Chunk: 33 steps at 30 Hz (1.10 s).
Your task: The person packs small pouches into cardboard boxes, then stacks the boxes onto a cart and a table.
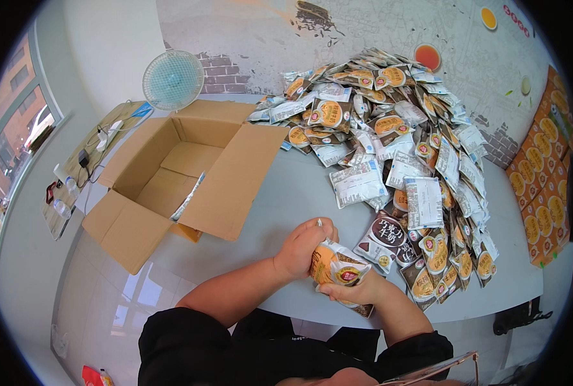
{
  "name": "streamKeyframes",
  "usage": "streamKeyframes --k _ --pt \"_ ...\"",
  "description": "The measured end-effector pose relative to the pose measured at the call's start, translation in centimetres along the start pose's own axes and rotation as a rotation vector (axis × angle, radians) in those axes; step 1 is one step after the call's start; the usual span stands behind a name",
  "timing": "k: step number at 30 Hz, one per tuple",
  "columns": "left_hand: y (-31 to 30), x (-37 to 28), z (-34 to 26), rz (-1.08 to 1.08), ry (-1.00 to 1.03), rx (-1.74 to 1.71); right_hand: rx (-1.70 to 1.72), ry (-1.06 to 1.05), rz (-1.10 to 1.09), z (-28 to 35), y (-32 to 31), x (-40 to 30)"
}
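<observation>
My left hand (307, 247) grips the upper left end of several milk pouches (337, 265), their printed orange and brown fronts partly showing. My right hand (356, 291) is closed around the lower right part of the same pouches, over the near part of the grey table (286, 212). Right of my hands a dark-and-white pouch (382, 237) lies by the foot of a large heap of pouches (388, 125). To the left stands an open cardboard box (224, 183) with its flaps folded out; a pouch edge (188, 197) shows inside along its right wall.
Behind the box is a fan (173, 80). A side table (57, 212) at the left holds a power strip (109, 135), cables and plastic bottles (62, 208). Printed orange cartons (539, 183) are stacked at the right. A printed wall rises behind the heap.
</observation>
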<state>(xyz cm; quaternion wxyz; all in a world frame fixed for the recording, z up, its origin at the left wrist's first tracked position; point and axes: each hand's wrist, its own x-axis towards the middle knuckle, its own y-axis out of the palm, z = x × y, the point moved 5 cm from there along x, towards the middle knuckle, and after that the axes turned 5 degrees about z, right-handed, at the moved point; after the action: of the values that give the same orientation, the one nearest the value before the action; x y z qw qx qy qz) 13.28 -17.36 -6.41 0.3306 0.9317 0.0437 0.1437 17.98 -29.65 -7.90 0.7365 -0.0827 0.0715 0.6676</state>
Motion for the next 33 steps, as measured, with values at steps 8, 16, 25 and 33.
streamKeyframes --k 8,16,25,33 --pt "-0.4 -0.2 0.8 0.036 -0.039 -0.111 0.072 -0.086 0.037 0.5 0.1 0.0" --pt "-0.1 0.1 1.3 -0.088 -0.119 -0.171 0.154 -0.107 0.044 1.4 0.3 0.2" --pt "-3.2 1.3 1.7 -0.234 -0.047 0.008 0.040 0.009 -0.100 -0.2 -1.1 1.2" --pt "-4.5 1.4 0.9 -0.367 0.129 0.314 -0.175 -0.199 -0.323 0.4 -3.4 1.9"
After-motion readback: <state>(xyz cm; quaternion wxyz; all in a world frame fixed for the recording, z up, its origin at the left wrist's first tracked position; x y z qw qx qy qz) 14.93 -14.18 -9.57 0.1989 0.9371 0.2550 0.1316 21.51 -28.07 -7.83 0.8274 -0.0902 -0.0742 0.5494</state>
